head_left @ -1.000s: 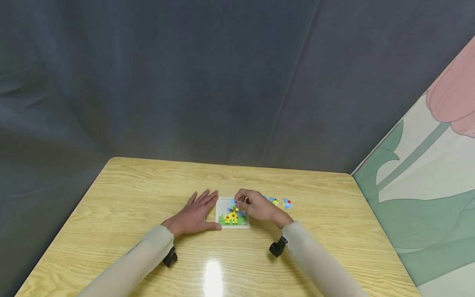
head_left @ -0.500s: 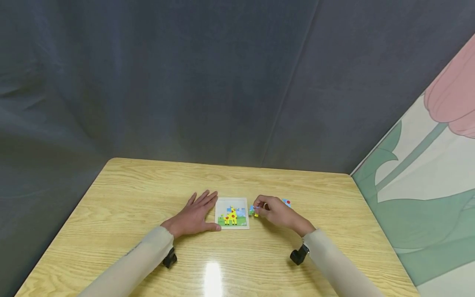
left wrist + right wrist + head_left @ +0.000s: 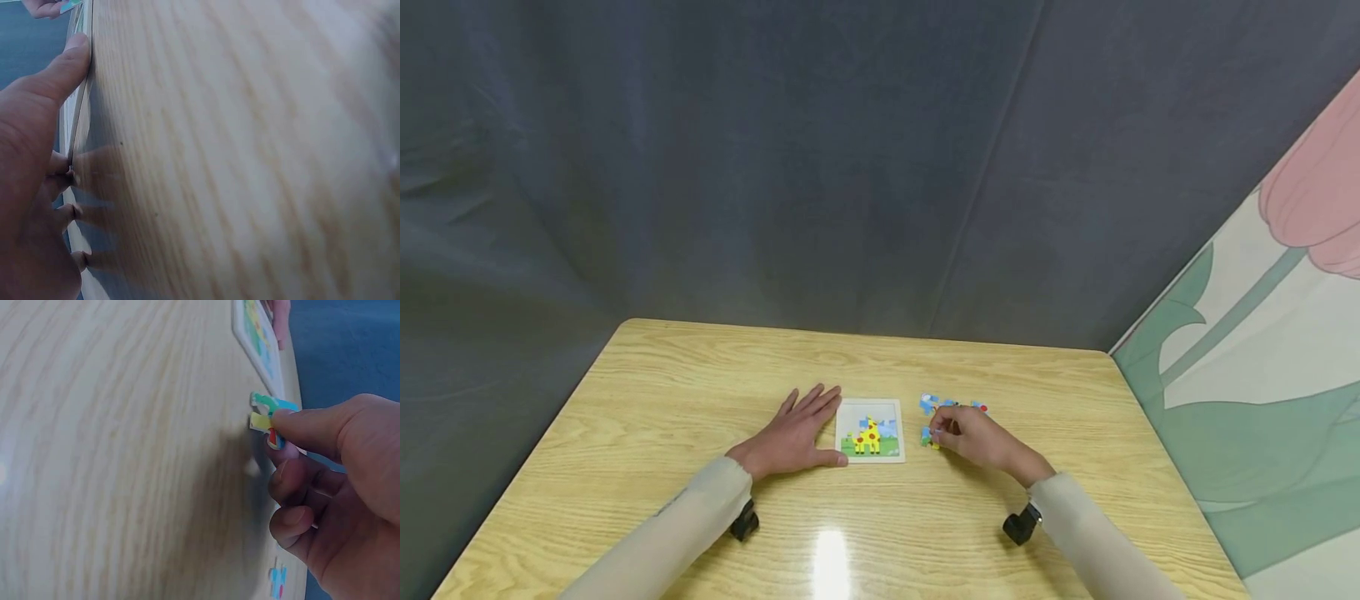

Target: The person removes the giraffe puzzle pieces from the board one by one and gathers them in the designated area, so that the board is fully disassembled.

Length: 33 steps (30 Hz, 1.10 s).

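Observation:
A white-framed puzzle board (image 3: 868, 403) lies on the table, its lower part filled with pieces that show a yellow giraffe (image 3: 868, 437) on green grass. Fingers spread, my left hand (image 3: 793, 435) lies flat at the board's left side, its thumb at the lower left corner. To the right of the board, my right hand (image 3: 981, 437) pinches a puzzle piece (image 3: 262, 420) between thumb and index finger. Green, yellow, blue and a bit of red show on that piece; the fingertips cover part of it.
Several loose puzzle pieces (image 3: 929, 402) lie behind my right hand, partly hidden by it; one with a red dot (image 3: 980, 407) sits at their right end. The wooden table (image 3: 700, 367) ends at a dark curtain (image 3: 820, 208). A flower-patterned cloth (image 3: 1262, 375) hangs at right.
My right hand has drawn back rightward from over the board, carrying the pinched puzzle piece with it. More of the board and the loose pieces now shows. The left hand stays put.

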Each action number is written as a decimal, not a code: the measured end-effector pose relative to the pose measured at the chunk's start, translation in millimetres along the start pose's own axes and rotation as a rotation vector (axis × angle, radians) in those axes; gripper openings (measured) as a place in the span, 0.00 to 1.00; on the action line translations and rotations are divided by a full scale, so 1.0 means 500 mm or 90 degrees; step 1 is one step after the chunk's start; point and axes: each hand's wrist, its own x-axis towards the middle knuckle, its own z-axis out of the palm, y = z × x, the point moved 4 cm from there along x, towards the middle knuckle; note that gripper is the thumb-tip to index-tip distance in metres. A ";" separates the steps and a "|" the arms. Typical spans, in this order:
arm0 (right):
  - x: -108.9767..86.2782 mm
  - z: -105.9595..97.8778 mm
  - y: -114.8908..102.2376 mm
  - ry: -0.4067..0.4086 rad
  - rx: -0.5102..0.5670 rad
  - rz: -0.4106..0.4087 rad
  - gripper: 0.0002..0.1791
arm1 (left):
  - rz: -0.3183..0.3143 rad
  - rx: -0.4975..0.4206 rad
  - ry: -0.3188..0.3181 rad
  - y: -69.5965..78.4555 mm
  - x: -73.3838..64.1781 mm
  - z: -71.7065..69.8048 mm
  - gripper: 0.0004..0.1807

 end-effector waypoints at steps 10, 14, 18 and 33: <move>0.009 0.004 0.004 0.047 -0.067 -0.007 0.03 | 0.002 0.020 -0.006 0.006 0.000 -0.006 0.58; 0.018 0.004 0.003 0.069 -0.097 0.011 0.03 | 0.002 0.025 -0.007 0.005 0.001 -0.005 0.58; 0.023 0.007 0.004 0.084 -0.114 0.031 0.03 | -0.002 0.031 -0.012 0.004 0.001 -0.005 0.58; 0.020 0.016 -0.002 0.106 -0.146 0.035 0.04 | 0.002 0.026 -0.008 0.004 0.000 -0.004 0.58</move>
